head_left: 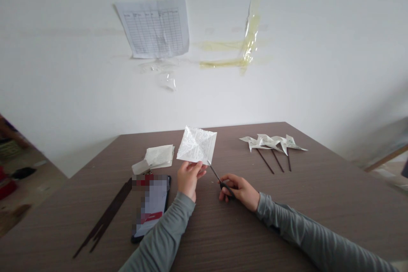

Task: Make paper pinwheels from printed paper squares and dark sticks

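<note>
A square of printed paper [197, 143] with diagonal creases is held up above the table by my left hand [189, 176], whose thumb and fingers pinch its lower edge. My right hand [239, 190] grips a pair of scissors [216, 174] by the dark handles. The scissor tips meet the paper at its lower right corner, near my left fingertips. Whether the blades are apart there is too small to tell.
Three paper pinwheels [270, 142] on dark sticks lie at the back right of the brown table [255, 233]. On the left are stacked paper squares [159, 156], a small pale translucent item [140, 167], several dark sticks [106, 216] and a phone [153, 208]. A wall [287, 72] stands behind.
</note>
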`<state>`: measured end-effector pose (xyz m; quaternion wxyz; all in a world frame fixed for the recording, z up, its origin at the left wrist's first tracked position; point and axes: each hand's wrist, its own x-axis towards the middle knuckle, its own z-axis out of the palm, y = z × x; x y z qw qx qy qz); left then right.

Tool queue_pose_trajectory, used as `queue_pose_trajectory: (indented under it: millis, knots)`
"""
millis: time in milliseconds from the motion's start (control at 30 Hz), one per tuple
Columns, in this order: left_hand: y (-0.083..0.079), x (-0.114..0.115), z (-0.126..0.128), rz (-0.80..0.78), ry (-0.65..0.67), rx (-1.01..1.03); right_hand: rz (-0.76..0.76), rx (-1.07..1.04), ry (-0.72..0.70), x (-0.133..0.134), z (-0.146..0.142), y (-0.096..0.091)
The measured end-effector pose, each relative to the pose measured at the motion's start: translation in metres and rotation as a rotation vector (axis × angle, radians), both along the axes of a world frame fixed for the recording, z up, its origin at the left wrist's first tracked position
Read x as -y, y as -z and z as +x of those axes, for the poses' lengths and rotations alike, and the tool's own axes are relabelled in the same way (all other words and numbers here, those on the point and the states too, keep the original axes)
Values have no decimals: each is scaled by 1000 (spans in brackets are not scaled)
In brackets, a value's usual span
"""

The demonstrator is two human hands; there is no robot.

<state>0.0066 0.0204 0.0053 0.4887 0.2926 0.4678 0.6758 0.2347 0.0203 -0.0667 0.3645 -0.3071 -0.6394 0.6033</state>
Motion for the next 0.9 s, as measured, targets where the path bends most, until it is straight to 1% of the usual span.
queue_pose_trajectory:
  millis: [500,900]
  knots:
    - [3,0,-3,-9,22,-49,-3,-11,-4,0,-1,-1]
    - [1,0,-1,-14,6,-24,-8,-2,11,3,-3,-7]
